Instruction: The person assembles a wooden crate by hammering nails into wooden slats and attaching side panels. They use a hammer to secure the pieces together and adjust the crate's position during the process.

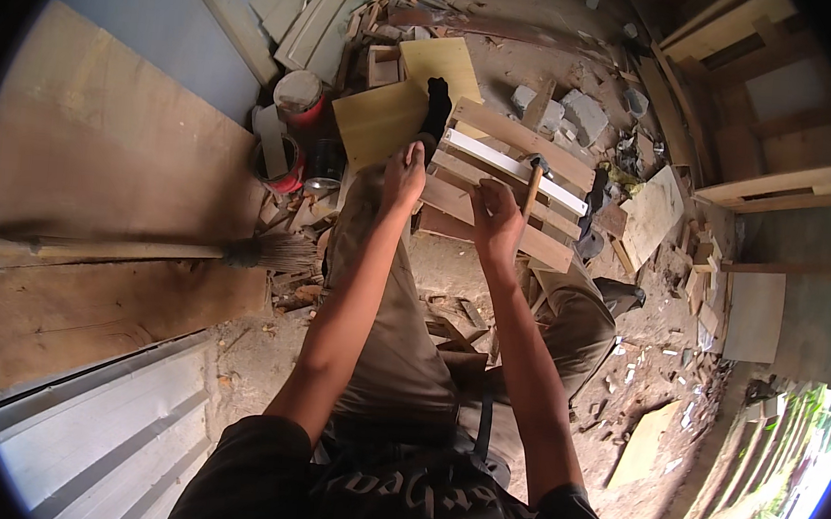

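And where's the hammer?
In the head view, right of centre, the hammer lies across the white strip on the slats, beside the right hand.

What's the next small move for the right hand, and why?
Probably grasp the hammer: it lies on the slatted wood, its handle close beside the right hand, which doesn't appear to grip it.

Slatted wooden panel (510,138) with hammer (533,192).

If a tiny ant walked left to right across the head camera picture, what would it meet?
Broom handle → upper red bucket → left hand → right hand → hammer → big grey block.
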### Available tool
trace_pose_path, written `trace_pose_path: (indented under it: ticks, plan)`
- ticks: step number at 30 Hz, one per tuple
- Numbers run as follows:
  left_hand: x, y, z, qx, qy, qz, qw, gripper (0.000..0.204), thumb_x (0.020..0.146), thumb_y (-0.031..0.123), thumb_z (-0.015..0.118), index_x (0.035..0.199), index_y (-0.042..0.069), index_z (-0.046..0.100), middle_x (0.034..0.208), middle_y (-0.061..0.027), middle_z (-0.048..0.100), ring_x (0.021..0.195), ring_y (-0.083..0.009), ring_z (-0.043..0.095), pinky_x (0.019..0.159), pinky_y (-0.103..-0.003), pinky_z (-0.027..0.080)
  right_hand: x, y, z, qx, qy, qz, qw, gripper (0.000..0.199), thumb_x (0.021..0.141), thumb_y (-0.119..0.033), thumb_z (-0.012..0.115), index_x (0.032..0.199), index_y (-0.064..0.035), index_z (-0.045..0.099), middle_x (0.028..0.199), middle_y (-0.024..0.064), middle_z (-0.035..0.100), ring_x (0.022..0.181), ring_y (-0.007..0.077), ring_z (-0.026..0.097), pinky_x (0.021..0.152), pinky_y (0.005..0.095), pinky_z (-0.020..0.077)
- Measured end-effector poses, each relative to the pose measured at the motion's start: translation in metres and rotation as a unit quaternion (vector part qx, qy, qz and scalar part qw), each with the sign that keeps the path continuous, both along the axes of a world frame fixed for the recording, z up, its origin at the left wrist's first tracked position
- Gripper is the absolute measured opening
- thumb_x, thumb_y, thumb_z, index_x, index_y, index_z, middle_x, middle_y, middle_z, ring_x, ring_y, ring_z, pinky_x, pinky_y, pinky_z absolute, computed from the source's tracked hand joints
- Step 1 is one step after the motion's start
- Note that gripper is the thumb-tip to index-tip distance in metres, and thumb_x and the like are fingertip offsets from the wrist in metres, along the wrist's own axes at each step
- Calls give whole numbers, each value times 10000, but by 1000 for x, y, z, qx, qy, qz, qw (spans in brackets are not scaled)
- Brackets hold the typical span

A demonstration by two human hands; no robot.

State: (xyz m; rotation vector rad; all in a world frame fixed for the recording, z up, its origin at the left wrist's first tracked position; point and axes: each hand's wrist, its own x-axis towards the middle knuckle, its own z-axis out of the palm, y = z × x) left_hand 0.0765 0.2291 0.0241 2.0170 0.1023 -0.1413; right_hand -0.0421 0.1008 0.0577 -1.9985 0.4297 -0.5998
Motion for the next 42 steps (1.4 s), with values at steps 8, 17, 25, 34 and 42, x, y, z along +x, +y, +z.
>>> trace_pose_path:
  ticks: [8,17,25,34,42]
  plan:
    - [38,16,-81,-225,36,-72,971,342,942,279,520,1061,-2,674,1002,-215,695,984,-345,666,872,-372,496,77,10,-22,-95,19,32,995,206,874,-139,715,972,-8,589,884,150,728,878,261,727,731,326,537]
    - [35,14,-61,-164,31,-111,980,267,826,212,703,1026,36,725,895,-202,714,851,-315,711,746,-363,535,101,22,-36,-157,36,13,987,200,872,-134,720,965,-24,581,859,152,716,812,269,727,670,337,539]
    - [35,15,-61,-163,53,-88,981,229,834,209,714,968,25,739,812,-198,709,769,-266,717,680,-368,518,108,29,-38,-175,44,8,984,190,858,-120,734,944,-17,599,825,154,701,767,284,713,658,354,537]
    - [37,14,-70,-192,78,-105,973,242,864,203,703,1048,49,736,860,-172,731,790,-167,694,710,-326,515,102,25,-42,-194,59,14,979,128,889,-109,655,965,-32,586,829,171,696,790,367,679,675,434,522]
    - [32,14,-45,-154,76,-88,981,272,870,229,709,1064,40,731,867,-163,736,803,-129,677,722,-318,513,97,25,-36,-139,63,25,988,128,911,-112,617,984,-22,564,838,205,671,775,437,640,655,475,511]
